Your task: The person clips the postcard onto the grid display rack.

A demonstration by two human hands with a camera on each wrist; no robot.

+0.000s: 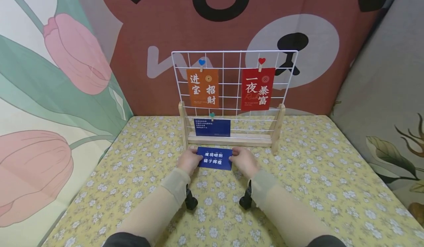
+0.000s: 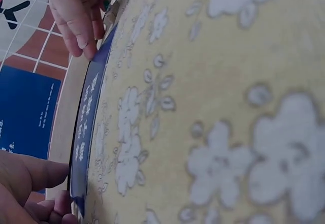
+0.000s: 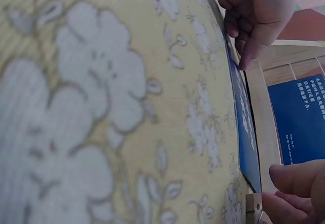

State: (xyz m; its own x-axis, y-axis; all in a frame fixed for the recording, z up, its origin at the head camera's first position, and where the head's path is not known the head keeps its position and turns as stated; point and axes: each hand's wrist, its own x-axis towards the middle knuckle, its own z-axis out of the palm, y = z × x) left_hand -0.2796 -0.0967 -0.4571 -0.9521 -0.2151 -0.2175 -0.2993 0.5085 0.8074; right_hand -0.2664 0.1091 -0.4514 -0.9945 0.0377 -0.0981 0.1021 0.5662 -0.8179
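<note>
1. Blue card point(image 1: 214, 158) lying flat on the flowered cloth point(image 1: 298, 188) of the desk, just in front of the wooden base point(image 1: 228, 141) of the wire grid stand point(image 1: 232, 88). White characters face up.
2. Left hand point(image 1: 189, 160) at the card's left short edge, right hand point(image 1: 244, 161) at its right short edge. Fingers curled onto both ends; left wrist view puts the left thumb and fingertips point(image 2: 53, 203) pinching the near end, right wrist view the right fingertips point(image 3: 292, 181) on theirs. Card seen edge-on in both wrist views, held between the two hands, barely off the cloth or still touching it: cannot tell which.
3. Handling, as judged: thin, light card stock, stiff enough to keep flat across its span when held by the ends, yet likely to bow or crease under a hard squeeze. Smooth face, so possibly slick under dry fingers.
4. Best hold, as judged: short edges, pinched lightly top and bottom, print kept clear. Hard to lift from the middle while flat on soft cloth; an edge or corner gives a way under.
5. Also present: orange card point(image 1: 202, 88) under a blue heart clip point(image 1: 201, 63), red card point(image 1: 258, 88) under a red heart clip point(image 1: 261, 61), second blue card point(image 1: 212, 127) clipped low on the grid.
</note>
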